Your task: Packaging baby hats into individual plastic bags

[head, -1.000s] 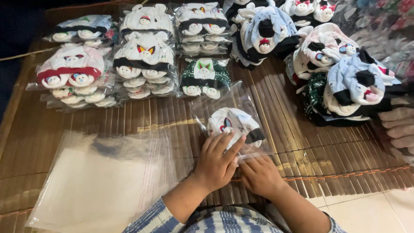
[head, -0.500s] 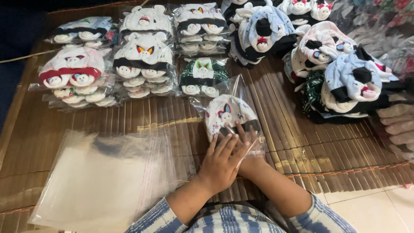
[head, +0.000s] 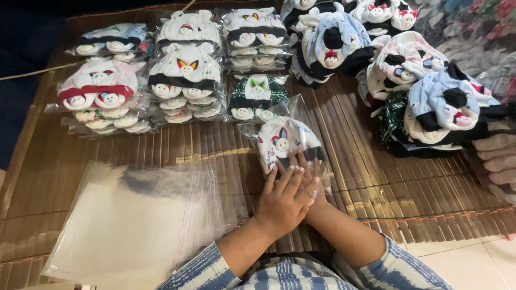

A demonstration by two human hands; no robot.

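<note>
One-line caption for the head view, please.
Left hand over right hand pressing a bagged baby hat on a bamboo mat.

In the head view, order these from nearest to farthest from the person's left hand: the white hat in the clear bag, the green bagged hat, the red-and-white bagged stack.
From the left hand:
1. White hat in the clear bag, touching its fingertips, just ahead.
2. Green bagged hat, farther ahead, slightly left.
3. Red-and-white bagged stack, far left.
</note>
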